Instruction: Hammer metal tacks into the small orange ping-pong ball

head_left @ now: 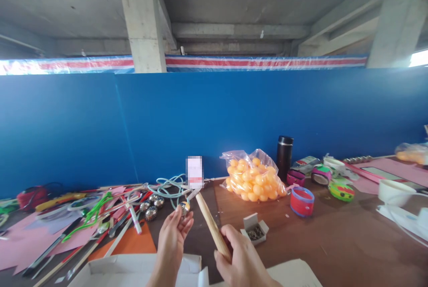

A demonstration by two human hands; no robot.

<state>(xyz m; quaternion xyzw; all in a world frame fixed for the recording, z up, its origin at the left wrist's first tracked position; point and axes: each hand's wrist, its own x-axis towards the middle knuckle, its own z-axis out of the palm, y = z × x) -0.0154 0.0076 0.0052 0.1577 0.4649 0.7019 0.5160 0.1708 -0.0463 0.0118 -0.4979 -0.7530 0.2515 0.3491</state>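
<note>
My left hand (pixel 173 233) pinches a shiny metal ball (pixel 183 209) between its fingertips, above the dark part of the table. A hammer with a pale wooden handle (pixel 211 224) is in my right hand (pixel 239 256), whose fingers wrap round the handle's lower end. The handle slants up and left, and its small grey head is close to the ball; whether they touch I cannot tell. Several more metal balls (pixel 151 213) lie left of my left hand. Behind the ball, pale blue cord (pixel 167 182) is coiled beside a blurred-out card (pixel 194 172).
White open box (pixel 123 267) sits at the front edge. A small carton of metal bits (pixel 255 230), a bag of orange balls (pixel 252 180), a red-blue roll (pixel 302 201) and a black flask (pixel 285 157) stand rightward. Pens and tools clutter the left. A blue partition (pixel 207 113) stands behind.
</note>
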